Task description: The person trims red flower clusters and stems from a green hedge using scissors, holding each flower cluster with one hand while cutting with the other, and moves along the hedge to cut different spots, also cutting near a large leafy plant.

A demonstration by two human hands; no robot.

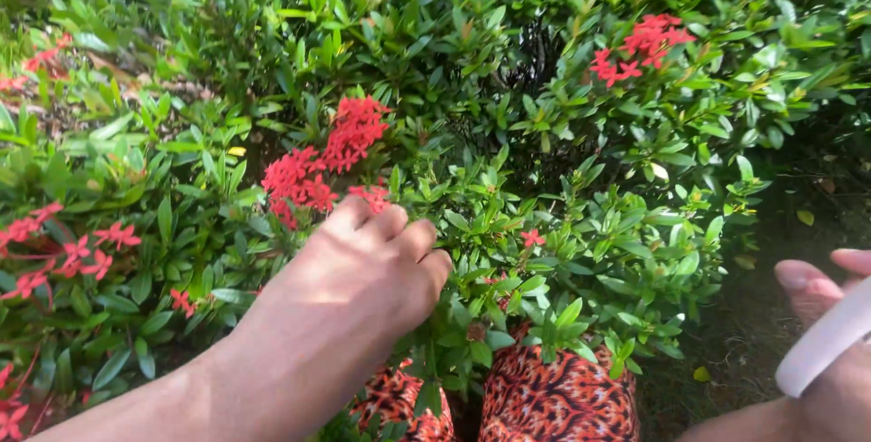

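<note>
My left hand reaches into a green shrub just below a cluster of red flowers. Its fingers are curled down into the leaves and seem closed on a leafy stem, though the fingertips are hidden by foliage. My right hand is at the lower right edge, beside the shrub. It is closed around a pale, whitish handle that runs diagonally out of view, so the rest of the tool is not visible.
More red flower clusters sit at the upper right and along the left edge. Orange and black animal-print fabric shows under the leaves at the bottom. Dark bare soil lies right of the shrub.
</note>
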